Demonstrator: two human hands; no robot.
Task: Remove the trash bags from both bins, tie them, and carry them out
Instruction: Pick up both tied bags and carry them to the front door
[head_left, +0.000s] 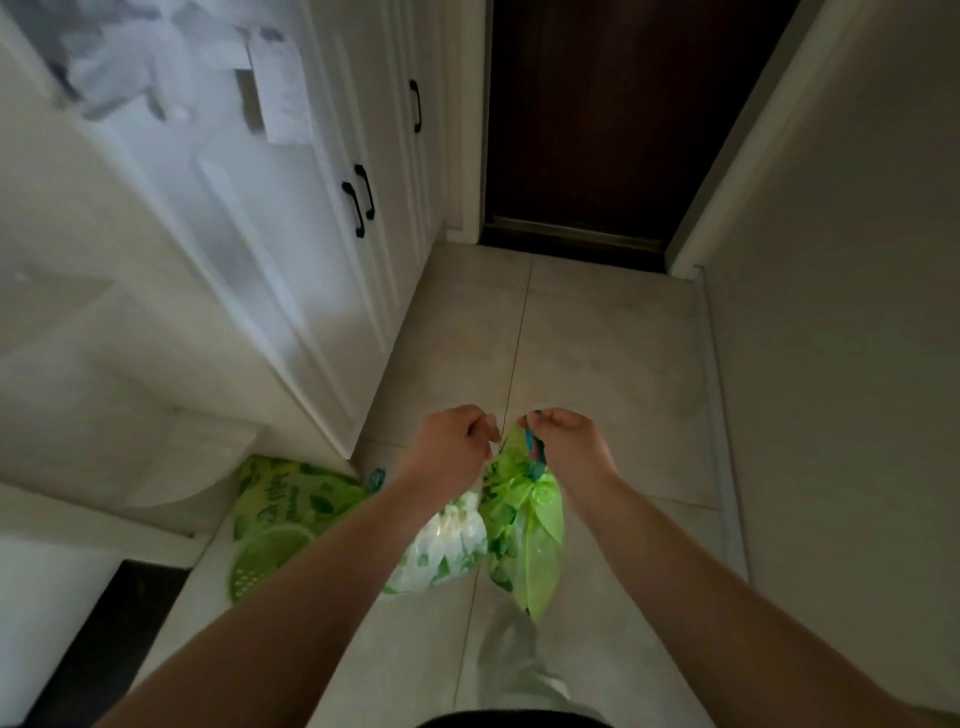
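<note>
Two hands work at our green trash bag (524, 525) above the floor (597, 353): left hand (457, 441) and right hand (563, 441) pinch its top ends; a second green bag (280, 514) lies beside the cabinet (291, 260).

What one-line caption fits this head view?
Both hands, left and right, pull the top of a green trash bag in a hallway; a second green bag lies beside white cabinets.

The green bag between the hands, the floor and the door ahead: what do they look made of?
Green bag: thin, glossy, translucent plastic film; it crinkles and bunches at the neck, held by the right hand.
Floor: pale matt tiles, probably ceramic or stone; straight grout lines show.
Door: dark brown, possibly wood or veneer; too dim to tell.
</note>
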